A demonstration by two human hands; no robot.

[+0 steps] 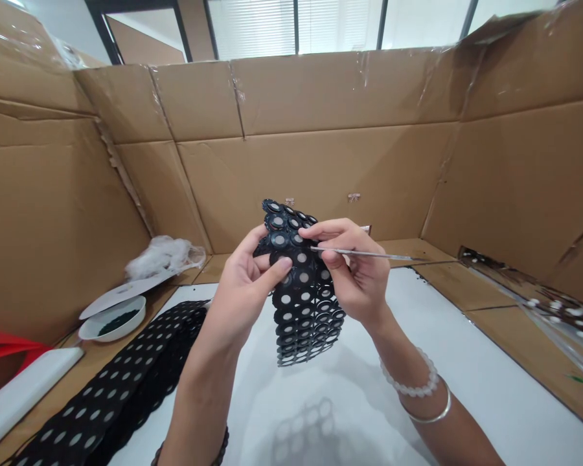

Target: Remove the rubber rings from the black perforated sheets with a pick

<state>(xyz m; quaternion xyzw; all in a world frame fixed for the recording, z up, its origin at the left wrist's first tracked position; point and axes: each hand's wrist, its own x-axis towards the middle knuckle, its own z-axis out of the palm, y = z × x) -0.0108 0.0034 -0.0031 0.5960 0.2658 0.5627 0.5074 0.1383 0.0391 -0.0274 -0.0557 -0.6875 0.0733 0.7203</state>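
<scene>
the left hand (pixel 245 278) pinches the black mesh (pixel 295 301) above the bench (pixel 418 362); the right hand (pixel 359 275) holds a thin rod (pixel 393 256), its tip at the mesh. it seems best to keep the mesh taut beside the tip and steer the rod lightly.

Black strip (pixel 305 296) and rod (pixel 393 256) above the counter (pixel 418 362)
The left hand (pixel 250 278) pinches the strip's upper part; the right hand (pixel 359 275) holds the rod; a folded strip (pixel 102 388) lies along the counter's left edge.
</scene>
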